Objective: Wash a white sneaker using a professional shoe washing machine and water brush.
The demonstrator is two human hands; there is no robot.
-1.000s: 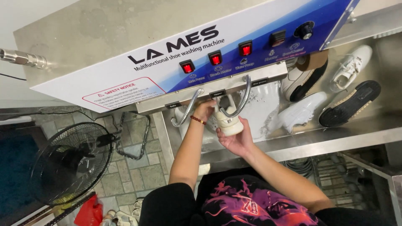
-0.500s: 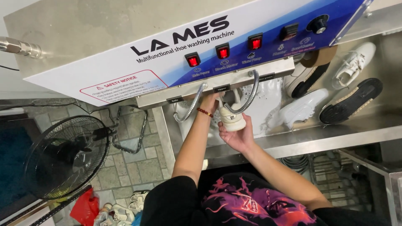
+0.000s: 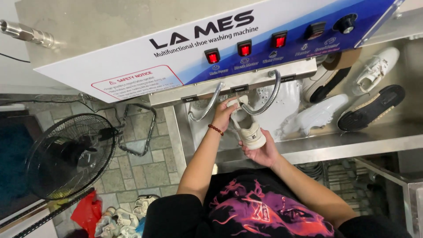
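Observation:
I hold a cream-white shoe (image 3: 250, 130) over the steel wash basin (image 3: 308, 150), just under the machine's front lip. My left hand (image 3: 224, 115), with a red bead bracelet on the wrist, grips the shoe's upper end near the flexible metal hoses (image 3: 269, 99). My right hand (image 3: 263, 152) cups the heel from below. The shoe is tilted, heel toward me. Above it runs the white and blue control panel (image 3: 246, 39) with three lit red switches.
Several white and dark shoes (image 3: 317, 115) lie in the tray to the right, some sole up. A black floor fan (image 3: 66, 154) stands at the left on tiled floor. More shoes and a red bag (image 3: 86, 213) lie by my feet.
The shoe has come down and toward me, out from under the hoses, and its heel now shows more. My right hand dropped lower with it. The view shifted slightly.

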